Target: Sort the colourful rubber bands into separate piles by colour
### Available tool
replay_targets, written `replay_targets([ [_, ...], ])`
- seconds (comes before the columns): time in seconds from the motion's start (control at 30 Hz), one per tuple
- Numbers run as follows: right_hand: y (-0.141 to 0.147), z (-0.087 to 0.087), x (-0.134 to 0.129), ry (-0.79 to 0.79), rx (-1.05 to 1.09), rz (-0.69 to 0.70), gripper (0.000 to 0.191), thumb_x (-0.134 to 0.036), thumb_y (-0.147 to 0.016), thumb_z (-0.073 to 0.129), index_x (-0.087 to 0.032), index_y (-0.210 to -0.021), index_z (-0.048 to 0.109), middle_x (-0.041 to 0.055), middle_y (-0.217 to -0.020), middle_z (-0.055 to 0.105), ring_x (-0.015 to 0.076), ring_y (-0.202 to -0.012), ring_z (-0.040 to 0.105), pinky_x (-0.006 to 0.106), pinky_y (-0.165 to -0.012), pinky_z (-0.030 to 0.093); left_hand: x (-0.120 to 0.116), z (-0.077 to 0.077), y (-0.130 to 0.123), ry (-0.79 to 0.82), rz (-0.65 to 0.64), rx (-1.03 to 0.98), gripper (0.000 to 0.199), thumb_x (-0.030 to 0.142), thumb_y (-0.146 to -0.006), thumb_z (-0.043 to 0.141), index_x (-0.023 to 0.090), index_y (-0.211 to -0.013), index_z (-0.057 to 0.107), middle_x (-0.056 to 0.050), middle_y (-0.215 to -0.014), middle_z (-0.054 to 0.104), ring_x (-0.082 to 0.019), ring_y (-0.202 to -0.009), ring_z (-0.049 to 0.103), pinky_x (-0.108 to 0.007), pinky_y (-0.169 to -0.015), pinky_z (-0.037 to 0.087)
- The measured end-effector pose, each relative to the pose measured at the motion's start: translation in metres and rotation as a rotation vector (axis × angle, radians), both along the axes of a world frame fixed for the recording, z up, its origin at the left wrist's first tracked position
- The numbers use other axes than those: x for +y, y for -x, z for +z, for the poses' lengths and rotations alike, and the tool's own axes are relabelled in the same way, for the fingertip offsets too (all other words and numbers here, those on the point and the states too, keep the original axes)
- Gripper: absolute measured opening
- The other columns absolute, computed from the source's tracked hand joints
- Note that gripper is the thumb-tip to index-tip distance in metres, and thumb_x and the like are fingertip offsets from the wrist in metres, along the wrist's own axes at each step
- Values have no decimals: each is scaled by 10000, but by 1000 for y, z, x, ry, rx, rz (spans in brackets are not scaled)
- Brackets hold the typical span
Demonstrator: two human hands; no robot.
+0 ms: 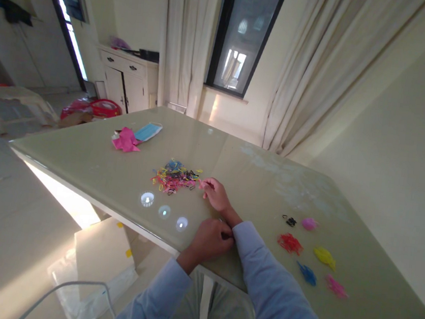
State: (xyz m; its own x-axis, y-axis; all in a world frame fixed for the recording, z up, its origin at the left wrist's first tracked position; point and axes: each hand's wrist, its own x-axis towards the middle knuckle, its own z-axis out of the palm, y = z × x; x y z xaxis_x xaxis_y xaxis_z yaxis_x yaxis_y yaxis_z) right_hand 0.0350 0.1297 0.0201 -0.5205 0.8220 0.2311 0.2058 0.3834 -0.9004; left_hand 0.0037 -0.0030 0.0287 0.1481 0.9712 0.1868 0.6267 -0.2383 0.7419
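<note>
A mixed pile of small coloured bands lies near the middle of the table. My right hand is at the pile's right edge, its fingertips pinched on a small pink band. My left hand rests curled near the table's front edge, below my right wrist; what its fingers hold, if anything, is hidden. To the right lie sorted clusters: black bands, red bands, blue bands, yellow bands, a pink cluster and another pink cluster.
A blue face mask and a crumpled pink piece lie at the table's back left. The glossy table shows several light reflections. A cardboard sheet and clear plastic are on the floor at the left.
</note>
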Motion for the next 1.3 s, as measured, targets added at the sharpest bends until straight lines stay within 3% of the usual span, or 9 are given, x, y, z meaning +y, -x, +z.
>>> replay_targets([
  [0.13, -11, 7, -7, 92, 114, -20, 316, -509, -846, 531, -197, -795, 545, 8, -740, 652, 85, -468, 491, 225, -475, 383, 1, -1, 0, 14, 9, -134, 191, 215, -745, 568, 177, -691, 747, -16, -687, 714, -140, -630, 597, -253, -603, 362],
  [0.27, -33, 21, -23, 157, 233, -88, 360, -565, -846, 519, -210, -785, 504, -24, -683, 585, 77, -457, 450, 216, -444, 344, 2, -7, 2, 39, 35, -304, 216, 280, -786, 569, 176, -785, 758, -29, -749, 737, -154, -661, 617, -255, -635, 420],
  [0.5, -91, 42, -82, 397, 689, -164, 296, -479, -843, 649, -215, -857, 517, -76, -597, 538, 53, -409, 367, 197, -420, 261, 2, -12, 6, 78, 95, -469, 287, 412, -797, 599, 160, -810, 737, -48, -764, 731, -161, -665, 617, -257, -628, 458],
  [0.87, -193, 40, -160, 510, 1017, -407, 322, -338, -810, 732, -208, -721, 451, -126, -472, 393, 22, -346, 165, 171, -368, 192, 1, -3, 10, 64, 155, -456, 323, 487, -722, 656, 179, -774, 737, -36, -741, 737, -180, -684, 658, -259, -638, 513],
  [1.1, -236, 29, -185, 422, 868, -664, 330, -398, -786, 743, -211, -722, 478, -138, -454, 340, 30, -350, 139, 181, -357, 156, 0, -5, 13, 81, 199, -404, 361, 529, -707, 662, 195, -814, 748, -42, -785, 756, -190, -690, 675, -263, -630, 526],
  [1.23, -277, 23, -182, 238, 420, -966, 356, -512, -765, 700, -190, -871, 593, -115, -444, 399, 58, -358, 254, 192, -380, 172, -1, -1, 13, 78, 220, -394, 357, 537, -690, 666, 207, -800, 746, -38, -764, 755, -194, -672, 674, -268, -612, 530],
  [1.3, -303, 19, -178, 111, 107, -1084, 385, -535, -776, 642, -169, -893, 632, -72, -457, 486, 92, -384, 372, 212, -410, 248, -2, 1, 12, 89, 224, -392, 356, 537, -681, 666, 209, -792, 745, -37, -751, 753, -196, -667, 674, -271, -607, 532],
])
